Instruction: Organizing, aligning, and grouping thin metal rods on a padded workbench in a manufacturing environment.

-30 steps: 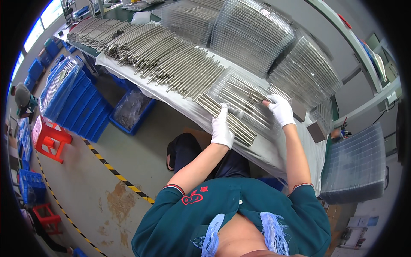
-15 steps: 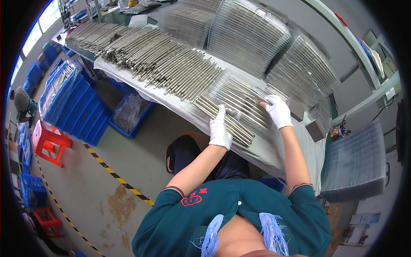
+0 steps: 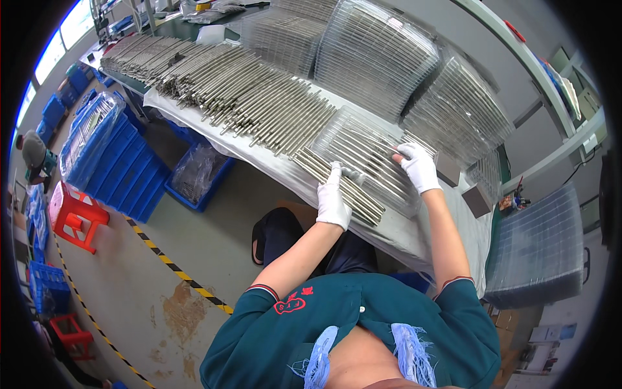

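Observation:
My left hand [image 3: 333, 202], in a white glove, is closed around a row of shiny metal rods [image 3: 364, 206] at the table's front edge. Its thumb lies across the top of them. Just beyond, a clear plastic tray [image 3: 330, 129] holds several similar rods side by side in its grooves. My right hand [image 3: 418, 167], gloved with a bare thumb tip showing, is over the tray's right end. Its fingers are bent toward the thumb; what lies between them is too small to make out.
A long spread of metal rods [image 3: 259, 97] covers the table to the left. Stacked clear trays [image 3: 376, 55] stand behind, and more trays [image 3: 538, 246] at the right. Two blocks [image 3: 477, 199] sit near my right hand. Blue bins [image 3: 123, 168] and a red stool [image 3: 76, 217] are on the floor.
My right hand has shifted very slightly over the tray, and the rods under it lie more evenly. My left hand stays on its rods.

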Motion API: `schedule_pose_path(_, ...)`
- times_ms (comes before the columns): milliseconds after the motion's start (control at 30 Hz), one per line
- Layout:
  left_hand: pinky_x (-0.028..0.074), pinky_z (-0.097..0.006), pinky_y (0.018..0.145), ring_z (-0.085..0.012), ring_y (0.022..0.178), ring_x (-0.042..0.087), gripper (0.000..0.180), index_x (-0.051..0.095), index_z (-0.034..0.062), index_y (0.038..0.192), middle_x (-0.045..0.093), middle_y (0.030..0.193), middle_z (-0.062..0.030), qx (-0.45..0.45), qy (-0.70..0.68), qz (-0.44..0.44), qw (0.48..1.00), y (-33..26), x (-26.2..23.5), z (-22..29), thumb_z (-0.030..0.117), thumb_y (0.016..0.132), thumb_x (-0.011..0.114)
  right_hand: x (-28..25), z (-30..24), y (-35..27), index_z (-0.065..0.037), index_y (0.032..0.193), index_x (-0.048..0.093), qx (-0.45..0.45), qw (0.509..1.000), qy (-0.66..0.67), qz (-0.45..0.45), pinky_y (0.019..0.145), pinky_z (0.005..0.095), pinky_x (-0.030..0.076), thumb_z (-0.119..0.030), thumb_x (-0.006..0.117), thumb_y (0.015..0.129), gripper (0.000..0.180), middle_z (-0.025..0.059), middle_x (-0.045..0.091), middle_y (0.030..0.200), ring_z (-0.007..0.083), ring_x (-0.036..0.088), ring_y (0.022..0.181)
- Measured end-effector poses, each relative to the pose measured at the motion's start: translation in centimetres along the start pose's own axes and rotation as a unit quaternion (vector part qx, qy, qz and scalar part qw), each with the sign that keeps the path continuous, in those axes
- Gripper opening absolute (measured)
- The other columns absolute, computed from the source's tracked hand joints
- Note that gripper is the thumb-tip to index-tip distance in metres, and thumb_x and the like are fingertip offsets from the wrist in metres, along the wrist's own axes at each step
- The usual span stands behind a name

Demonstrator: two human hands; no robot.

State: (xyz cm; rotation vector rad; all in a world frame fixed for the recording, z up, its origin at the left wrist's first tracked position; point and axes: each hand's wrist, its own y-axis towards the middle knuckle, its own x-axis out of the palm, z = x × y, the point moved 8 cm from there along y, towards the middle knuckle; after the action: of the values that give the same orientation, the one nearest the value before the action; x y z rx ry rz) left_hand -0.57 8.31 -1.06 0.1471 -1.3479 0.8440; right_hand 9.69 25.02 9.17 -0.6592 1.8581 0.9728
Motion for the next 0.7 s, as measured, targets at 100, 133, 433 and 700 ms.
schedule_pose_path(100,0.058,-0.037,0.07,-0.0154,0.069,0.058,0.014,0.054,0.0085,0.094,0.054,0.078,-0.0026,-0.012,-0.003,-0.012,1.0,-0.1,0.4,-0.2,0.022,0.096,0.058,-3.2,-2.9,-0.5,-0.008,0.103,0.067,-0.043,0.989,-0.075,0.12,0.085,0.0357,0.048,-0.03,0.073,0.079,0.034,0.0119,0.066,0.102,0.0276,0.061,0.097)
schedule_pose_path(133,0.058,-0.038,0.072,-0.0153,0.068,0.057,0.015,0.054,0.0087,0.094,0.053,0.077,-0.0022,-0.031,-0.033,-0.008,0.999,-0.4,0.7,-0.4,0.023,0.096,0.058,-3.2,-2.9,-0.8,-0.009,0.105,0.066,-0.002,0.994,0.027,0.104,0.085,0.0358,0.049,-0.029,0.075,0.078,0.034,0.0126,0.066,0.102,0.0286,0.063,0.095)
schedule_pose_path(433,0.054,-0.045,0.088,-0.0196,0.082,0.059,0.022,0.051,0.0088,0.103,0.05,0.082,-0.0024,-0.042,-0.104,-0.031,0.993,-0.1,0.6,0.4,0.029,0.097,0.056,2.4,-10.2,-5.6,-0.001,0.092,0.063,0.075,0.91,0.092,-0.397,0.069,0.0362,0.048,-0.058,0.06,0.085,0.057,0.0142,0.064,0.078,0.0255,0.061,0.072)
schedule_pose_path(700,0.052,-0.049,0.092,-0.0298,0.105,0.06,0.039,0.046,0.0035,0.124,0.054,0.113,-0.0115,-0.052,-0.044,-0.085,0.994,0.1,1.0,0.2,0.033,0.098,0.051,-0.2,-10.1,-4.0,-0.004,0.086,0.058,-0.034,0.982,-0.077,-0.17,0.064,0.0426,0.047,-0.039,0.055,0.093,0.035,0.0146,0.062,0.073,0.0343,0.062,0.072)
